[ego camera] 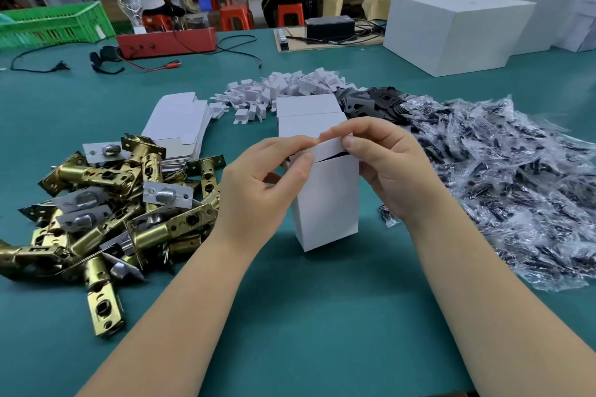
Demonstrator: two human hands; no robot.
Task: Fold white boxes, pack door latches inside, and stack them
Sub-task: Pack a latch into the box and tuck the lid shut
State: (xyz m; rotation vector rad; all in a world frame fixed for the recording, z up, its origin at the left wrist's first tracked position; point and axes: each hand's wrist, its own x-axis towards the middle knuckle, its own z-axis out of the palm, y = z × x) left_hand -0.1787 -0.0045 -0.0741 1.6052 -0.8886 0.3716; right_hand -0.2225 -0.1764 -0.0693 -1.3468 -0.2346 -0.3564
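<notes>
Closing the lid is the step in hand: a small white box stands upright on the green table at the centre of the frame, and both hands work its top flap. The left hand pinches the flap's left end between thumb and forefinger, while the right hand pinches the right end, its fingers curled over the box's upper corner. To do this well, I judge the flap's tuck edge should be steered evenly into the slot behind the front wall, both ends going down together so the card does not crease, with the box kept square on the table. A dark gap shows under the flap, but what lies inside cannot be made out, so whether a latch is already packed is uncertain. Brass door latches lie heaped at the left of the frame, flat unfolded box blanks behind them, and two closed white boxes sit stacked just behind the hands. White card inserts are scattered above centre, black plates beside them, and bagged dark parts spread across the right; their contents are too blurred to name. The box's rear face is hidden.
</notes>
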